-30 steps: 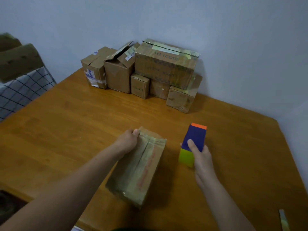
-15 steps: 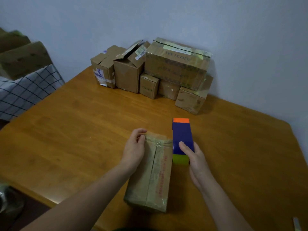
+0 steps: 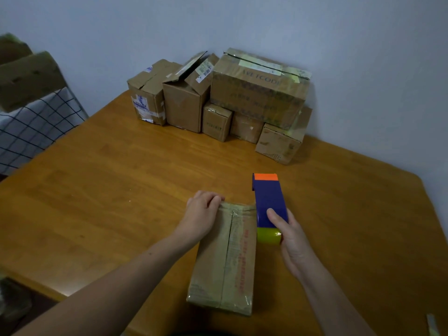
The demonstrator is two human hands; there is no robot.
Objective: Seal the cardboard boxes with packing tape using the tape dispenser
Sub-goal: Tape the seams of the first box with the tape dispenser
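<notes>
Dim, soft indoor light; wide-angle bending, blurred left edge.

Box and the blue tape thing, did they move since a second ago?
Yes. The left hand turned the box from slanted to straight, so its long side now points away from the person. The right hand swung the dispenser left, from apart to right beside the box's far right corner. Both hands kept their hold, and the pile of boxes at the back stayed put.
</notes>
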